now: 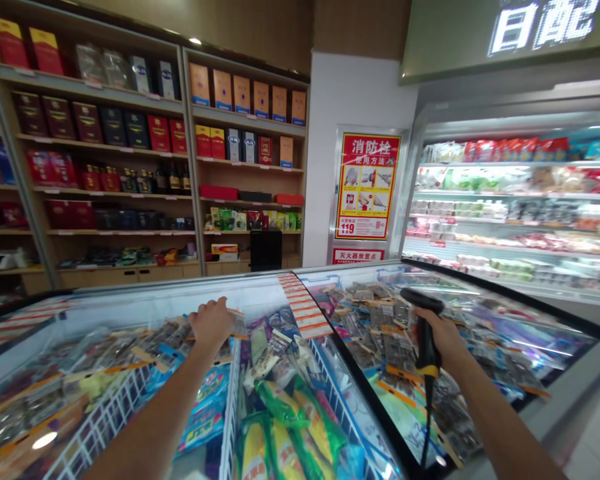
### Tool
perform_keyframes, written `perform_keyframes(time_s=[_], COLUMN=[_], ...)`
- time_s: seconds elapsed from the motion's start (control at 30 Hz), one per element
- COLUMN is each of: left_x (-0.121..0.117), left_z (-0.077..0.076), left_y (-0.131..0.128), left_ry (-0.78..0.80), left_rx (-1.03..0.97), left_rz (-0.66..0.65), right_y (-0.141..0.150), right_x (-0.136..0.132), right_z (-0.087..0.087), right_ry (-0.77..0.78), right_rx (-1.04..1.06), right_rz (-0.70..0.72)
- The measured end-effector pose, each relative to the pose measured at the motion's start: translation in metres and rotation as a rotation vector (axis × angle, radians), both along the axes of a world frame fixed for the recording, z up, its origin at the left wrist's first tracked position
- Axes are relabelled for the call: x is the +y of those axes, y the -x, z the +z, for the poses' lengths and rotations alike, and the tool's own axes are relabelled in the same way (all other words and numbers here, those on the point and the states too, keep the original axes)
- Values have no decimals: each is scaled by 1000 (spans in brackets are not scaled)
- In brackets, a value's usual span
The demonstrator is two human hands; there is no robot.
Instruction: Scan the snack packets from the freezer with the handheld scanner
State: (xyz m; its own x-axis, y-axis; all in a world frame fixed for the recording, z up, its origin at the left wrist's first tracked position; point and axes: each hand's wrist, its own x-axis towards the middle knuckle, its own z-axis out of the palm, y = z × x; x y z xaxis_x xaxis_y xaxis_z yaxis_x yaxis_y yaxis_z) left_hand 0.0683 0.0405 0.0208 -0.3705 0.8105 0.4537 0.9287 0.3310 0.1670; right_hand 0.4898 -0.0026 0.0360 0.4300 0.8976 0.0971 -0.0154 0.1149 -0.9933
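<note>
My left hand [213, 321] reaches into the open chest freezer, its fingers closed on a small see-through packet [239, 325] with an orange edge. Part of that packet is hidden behind the hand. Under my left arm lie bright blue bags [207, 407], and just right of them are green-and-yellow ice-cream packs [280, 440] in a white wire basket. My right hand [443, 340] grips a black and yellow barcode scanner [427, 340], its cable hanging down. The scanner is above the right-hand freezer section, over many dark packets [380, 313] with orange edges.
A black-edged glass lid [350, 380] divides the freezer, with an orange-striped strip [305, 307] by it. White wire dividers [100, 427] stand at left. Behind are wooden shelves [250, 170] of boxes, a red fire-hydrant notice [364, 187] and a lit refrigerated display [520, 200].
</note>
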Motion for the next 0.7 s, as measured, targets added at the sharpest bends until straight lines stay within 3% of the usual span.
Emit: perform_keyframes(time_s=[0.13, 0.3, 0.47, 0.57, 0.7], left_x=[5, 19, 33, 40, 49], left_z=[1, -7, -35, -49, -53], left_y=[-37, -139, -230, -256, -267], left_ry=[-77, -35, -12, -86, -79], left_rx=[-1, -170, -423, -541, -651], left_rz=[-76, -327, -487, -487, -439], right_y=[-9, -13, -14, -13, -11], right_x=[-5, -10, -15, -17, -18], right_z=[-2, -4, -6, -5, -4], right_ry=[49, 59, 63, 56, 53], right_rx=[57, 90, 65, 74, 100], right_rz=[-1, -11, 25, 40, 46])
